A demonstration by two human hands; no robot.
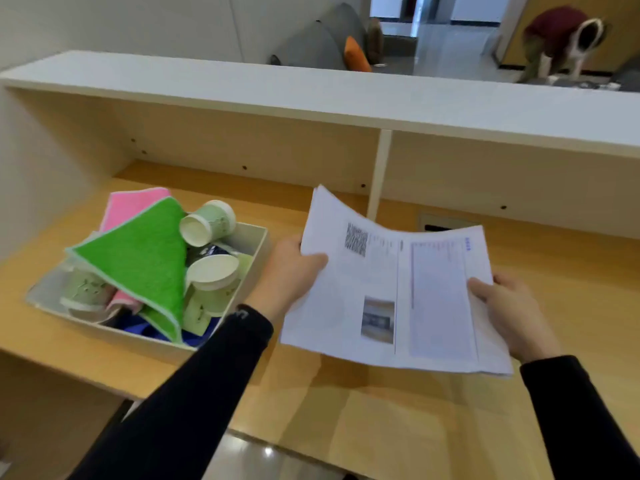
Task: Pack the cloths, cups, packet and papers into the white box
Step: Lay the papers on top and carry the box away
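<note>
black sleeves enter from the lower edge, one on each arm. right hand grips the right edge of the papers, thumb on top and fingers beneath. left hand grips the left edge the same way, thumb pressed onto the top sheet. papers: a loose stack of printed sheets, held in the air above the wooden surface, just right of the white box and not yet in it. the stack sags between the two hands and its far corner curls up, so it is judged light, limp and prone to fanning or slipping sheet by sheet; a hold at two opposite edges, as here, keeps it together, and a light bow along its length would stiffen it. white box, left of the left hand: a shallow tray on the same surface, already crowded. green cloth lies draped across the middle, soft and yielding; pink cloth hangs over the far rim. pale green paper cups lie tipped among them, light and easily crushed. dark blue packet shows between two cups. likely risk: the papers must rest on an uneven heap. beyond, a white shelf runs across the back.
</note>
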